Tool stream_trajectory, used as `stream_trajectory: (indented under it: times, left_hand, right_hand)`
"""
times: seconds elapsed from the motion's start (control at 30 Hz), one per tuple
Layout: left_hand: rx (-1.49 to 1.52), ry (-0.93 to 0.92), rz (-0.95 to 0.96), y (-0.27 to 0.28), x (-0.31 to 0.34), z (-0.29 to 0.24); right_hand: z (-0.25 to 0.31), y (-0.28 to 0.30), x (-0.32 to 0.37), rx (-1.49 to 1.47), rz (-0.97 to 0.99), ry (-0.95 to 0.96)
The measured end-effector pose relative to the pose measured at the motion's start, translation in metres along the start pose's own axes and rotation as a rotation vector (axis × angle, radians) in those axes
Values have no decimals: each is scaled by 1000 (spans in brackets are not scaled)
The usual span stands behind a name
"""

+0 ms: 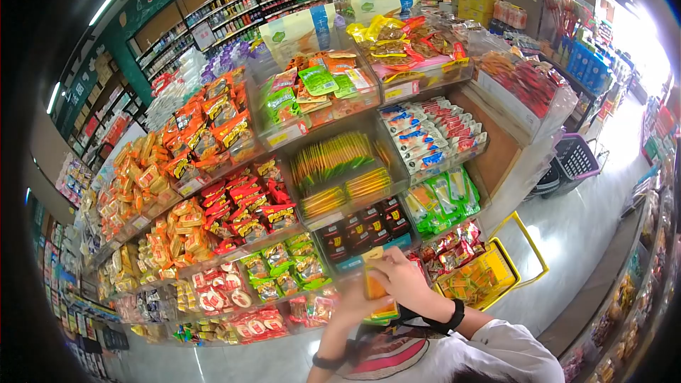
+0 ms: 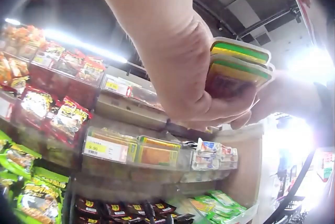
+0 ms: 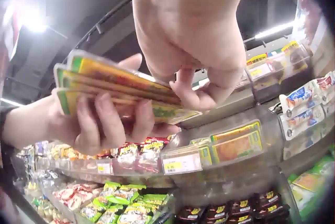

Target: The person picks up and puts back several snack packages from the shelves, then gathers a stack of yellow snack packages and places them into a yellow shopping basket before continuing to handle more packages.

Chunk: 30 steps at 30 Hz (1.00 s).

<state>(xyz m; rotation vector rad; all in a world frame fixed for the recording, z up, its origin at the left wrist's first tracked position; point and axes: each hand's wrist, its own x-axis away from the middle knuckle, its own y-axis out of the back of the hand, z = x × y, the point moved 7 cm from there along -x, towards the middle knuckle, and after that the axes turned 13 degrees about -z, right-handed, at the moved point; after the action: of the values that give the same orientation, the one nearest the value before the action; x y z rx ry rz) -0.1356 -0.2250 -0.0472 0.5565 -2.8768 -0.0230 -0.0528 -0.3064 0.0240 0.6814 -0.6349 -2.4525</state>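
Observation:
My left hand (image 3: 107, 122) grips a small stack of flat yellow-and-green snack packets (image 3: 112, 85), with its fingers curled along the near side. At the other end of the stack, my right hand (image 3: 196, 51) pinches the edge between thumb and fingers. Both hands are close to my chest in the head view, in front of a bin of dark packets (image 1: 365, 230). The same kind of flat packets (image 1: 333, 163) stand in a row in a clear bin above. From the left wrist view, the far ends of the stack (image 2: 238, 61) show past my palm.
A yellow shopping basket (image 1: 496, 280) with similar packets in it stands at right. Green packets (image 1: 443, 202), red-and-black snack bags (image 1: 248, 206) and white-blue packets (image 1: 433, 135) fill neighbouring bins. Dark stacked baskets (image 1: 578, 156) stand in the aisle.

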Motion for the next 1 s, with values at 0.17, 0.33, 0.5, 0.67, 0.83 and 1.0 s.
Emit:
stream_trajectory:
  times: [0.17,0.33,0.5,0.67,0.83,1.0]
  left_hand:
    - [30,34,42,0,-3,2]
    - [113,10,47,4,-8,3]
    - [292,195,-123,25,4,-3]
    - [336,273,-275,65,11,32]
    - [432,269,-447,77,20,25]
    - [470,166,-580,73,30,19]
  right_hand:
    - [-1,-1,1,-84,5,13]
    - [-13,3,-15,-201,1,186]
    - [-110,13,-61,-59,-46,-9]
    - [-284,-2,-93,169,-20,-1]
    - [-330,3,-116,358,-87,-243]
    - [-359,-10,-122,396,-342,-433]
